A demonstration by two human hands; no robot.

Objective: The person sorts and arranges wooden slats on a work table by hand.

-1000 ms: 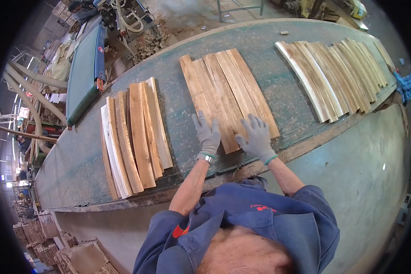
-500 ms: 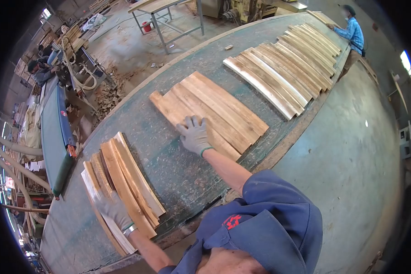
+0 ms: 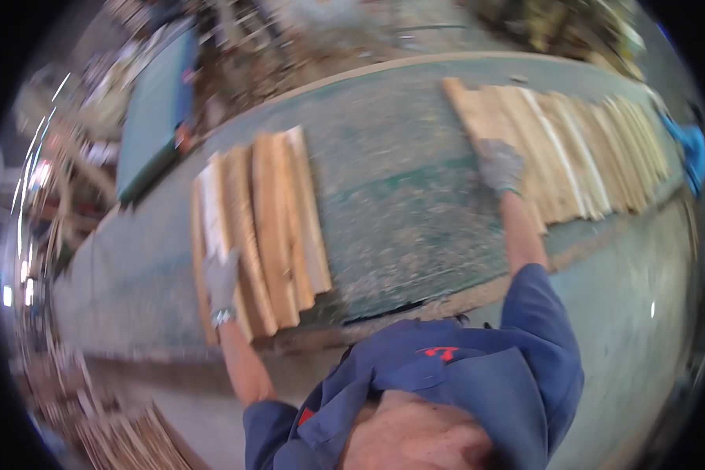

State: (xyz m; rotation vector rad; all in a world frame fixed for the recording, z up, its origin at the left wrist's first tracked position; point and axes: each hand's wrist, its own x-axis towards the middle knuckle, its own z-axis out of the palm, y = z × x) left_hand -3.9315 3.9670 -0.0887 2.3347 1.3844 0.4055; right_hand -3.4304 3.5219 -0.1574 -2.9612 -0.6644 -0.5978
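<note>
My right hand (image 3: 500, 166), in a grey glove, lies on the left part of a row of wooden planks (image 3: 536, 149) at the right of the green table (image 3: 392, 196). Its fingers look stretched out, though motion blurs them. The leftmost plank (image 3: 464, 110) reaches farther back than its neighbours. At the left, my gloved left hand (image 3: 222, 280) rests with fingers extended on the near part of another group of wooden strips (image 3: 272, 227). These strips are slightly uneven, some pale and some brown. Neither hand is closed round a plank.
A blue-sided conveyor (image 3: 155, 102) stands beyond the table at the back left. More wood strips (image 3: 133, 442) are stacked low at the lower left. A person in blue (image 3: 688, 153) stands at the table's far right end. A small wood scrap (image 3: 518, 78) lies near the back edge.
The middle planks have moved right with my right hand and now sit against the farther row. My left hand remains on the left strips. The view has turned.
</note>
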